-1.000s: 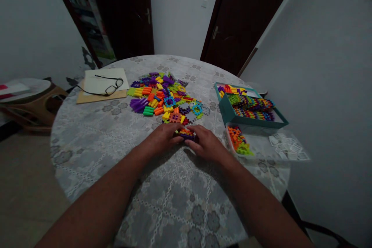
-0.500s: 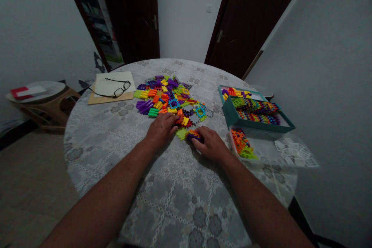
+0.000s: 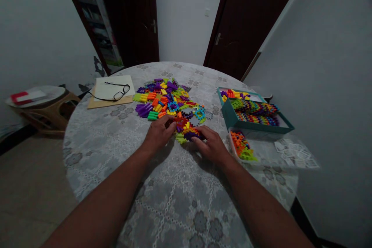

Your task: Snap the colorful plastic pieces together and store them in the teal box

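Note:
Beside the near edge of a heap of colourful plastic building pieces (image 3: pixel 162 99), my left hand (image 3: pixel 158 133) has its thumb and forefinger closed at the edge of a red toothed building piece (image 3: pixel 180 121). My right hand (image 3: pixel 211 143) grips a small stack of purple and orange toothed building pieces (image 3: pixel 191 135) between thumb and fingers. The two hands are close together, with the stack nearly against the red piece. Under the stack lies a lime-green building piece (image 3: pixel 180 138), partly covered.
A teal box (image 3: pixel 241 120) with long stacked rows stands at the right. A clear tub (image 3: pixel 235 151) of orange and green pieces and several white cards (image 3: pixel 293 153) lie nearby. At the left, black glasses (image 3: pixel 118 95) rest on paper and a board (image 3: pixel 110 102).
My right hand has shifted the purple and orange stack slightly left, toward the red piece. My left hand has raised its fingers a little. The view has tilted slightly.

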`<state>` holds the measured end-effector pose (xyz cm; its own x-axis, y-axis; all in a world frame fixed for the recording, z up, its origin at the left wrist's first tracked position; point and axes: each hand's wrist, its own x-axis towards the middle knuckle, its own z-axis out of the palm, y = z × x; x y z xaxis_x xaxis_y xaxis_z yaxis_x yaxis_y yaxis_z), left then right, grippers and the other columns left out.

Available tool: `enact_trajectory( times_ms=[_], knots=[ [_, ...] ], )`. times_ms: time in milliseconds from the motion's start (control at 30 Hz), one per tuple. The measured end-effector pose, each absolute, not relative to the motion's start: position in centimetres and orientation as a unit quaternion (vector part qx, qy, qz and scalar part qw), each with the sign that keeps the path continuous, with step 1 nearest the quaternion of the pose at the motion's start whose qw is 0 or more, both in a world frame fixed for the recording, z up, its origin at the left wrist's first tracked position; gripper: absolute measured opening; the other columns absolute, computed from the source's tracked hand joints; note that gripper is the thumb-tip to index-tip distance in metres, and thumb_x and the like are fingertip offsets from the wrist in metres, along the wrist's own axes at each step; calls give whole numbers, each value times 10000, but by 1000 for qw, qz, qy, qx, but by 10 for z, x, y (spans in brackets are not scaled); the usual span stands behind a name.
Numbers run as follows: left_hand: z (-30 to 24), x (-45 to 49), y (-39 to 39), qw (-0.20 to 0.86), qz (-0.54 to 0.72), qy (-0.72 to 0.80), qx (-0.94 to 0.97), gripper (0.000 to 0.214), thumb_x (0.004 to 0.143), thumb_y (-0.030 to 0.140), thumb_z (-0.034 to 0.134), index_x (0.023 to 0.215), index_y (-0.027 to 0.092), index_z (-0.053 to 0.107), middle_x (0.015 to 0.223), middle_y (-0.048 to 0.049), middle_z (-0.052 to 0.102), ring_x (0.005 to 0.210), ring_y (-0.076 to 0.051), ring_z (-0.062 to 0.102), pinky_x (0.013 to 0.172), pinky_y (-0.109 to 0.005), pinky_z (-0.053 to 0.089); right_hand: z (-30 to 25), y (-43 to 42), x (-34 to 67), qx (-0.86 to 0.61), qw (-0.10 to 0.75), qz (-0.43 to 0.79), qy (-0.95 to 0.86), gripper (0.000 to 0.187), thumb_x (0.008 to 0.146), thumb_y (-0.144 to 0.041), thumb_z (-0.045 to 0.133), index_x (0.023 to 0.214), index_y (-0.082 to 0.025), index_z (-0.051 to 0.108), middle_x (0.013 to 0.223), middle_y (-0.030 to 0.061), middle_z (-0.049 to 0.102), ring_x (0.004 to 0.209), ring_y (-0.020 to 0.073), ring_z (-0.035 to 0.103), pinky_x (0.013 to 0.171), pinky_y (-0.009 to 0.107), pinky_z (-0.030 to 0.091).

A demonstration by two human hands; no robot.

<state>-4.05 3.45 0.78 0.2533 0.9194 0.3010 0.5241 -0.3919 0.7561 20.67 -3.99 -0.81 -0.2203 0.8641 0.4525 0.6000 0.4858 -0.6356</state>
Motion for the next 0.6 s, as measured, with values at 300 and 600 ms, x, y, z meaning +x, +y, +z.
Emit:
enact_trajectory(
  times_ms=[300, 600],
  knots=[
    [2, -27, 20, 415, 228, 391, 789, 209, 905, 280, 642, 1042, 209, 783, 925, -51, 795, 861, -238, 685, 812, -341, 508, 10, -44, 227, -504, 262, 148, -809, 352, 1075, -274, 695, 1418, -201, 724, 1243, 147, 770, 1145, 284, 725, 1039, 435, 567],
    [-7, -29, 27, 409, 218, 384, 798, 249, 930, 324, 635, 1084, 213, 796, 973, -71, 821, 893, -266, 714, 847, -362, 536, 11, -42, 222, -525, 237, 156, -802, 366, 1059, -247, 721, 1423, -204, 708, 1345, 151, 765, 1229, 294, 714, 1090, 448, 555]
  ],
)
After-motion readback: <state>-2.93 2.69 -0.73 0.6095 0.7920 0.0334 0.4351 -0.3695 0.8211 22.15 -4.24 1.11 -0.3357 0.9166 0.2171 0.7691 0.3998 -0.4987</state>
